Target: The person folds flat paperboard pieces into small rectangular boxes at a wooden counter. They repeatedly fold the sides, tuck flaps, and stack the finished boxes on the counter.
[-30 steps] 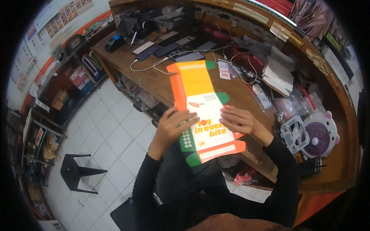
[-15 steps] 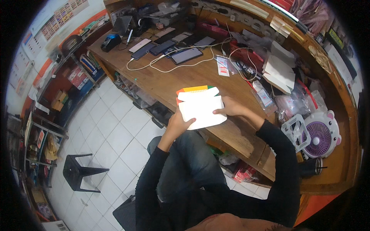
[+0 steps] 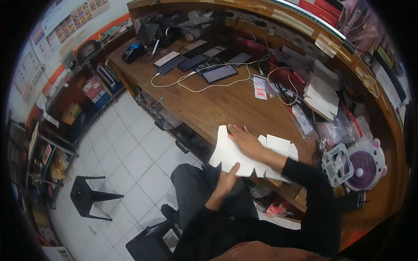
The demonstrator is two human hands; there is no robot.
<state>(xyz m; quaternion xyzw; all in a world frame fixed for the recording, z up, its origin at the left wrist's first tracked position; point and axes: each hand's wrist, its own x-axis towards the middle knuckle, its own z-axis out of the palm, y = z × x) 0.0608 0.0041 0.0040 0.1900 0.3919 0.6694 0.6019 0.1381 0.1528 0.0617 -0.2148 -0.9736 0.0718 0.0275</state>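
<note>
A white unfolded cardboard carton (image 3: pixel 240 162) with cut flaps lies at a slant over the desk's front edge, above my lap. My left hand (image 3: pixel 226 182) grips its near edge, thumb on the white face and the other fingers hidden beneath. Across the carton's upper part rests my right hand (image 3: pixel 248 142), its fingers stretched out toward the far edge. A small orange patch shows beside those fingers. The carton's right portion, with several flaps, spreads out under my right forearm.
Several phones (image 3: pixel 219 74) and white cables lie at the back of the wooden desk (image 3: pixel 191 104). To the right are an opened white box (image 3: pixel 322 95), plastic bags (image 3: pixel 333 130) and a purple-white fan (image 3: pixel 365 167). A black stool (image 3: pixel 89 195) stands on the tiled floor.
The white cardboard has opened out from a compact folded shape into a longer sheet reaching right. My right hand moved left across it; my left hand shifted down and right.
</note>
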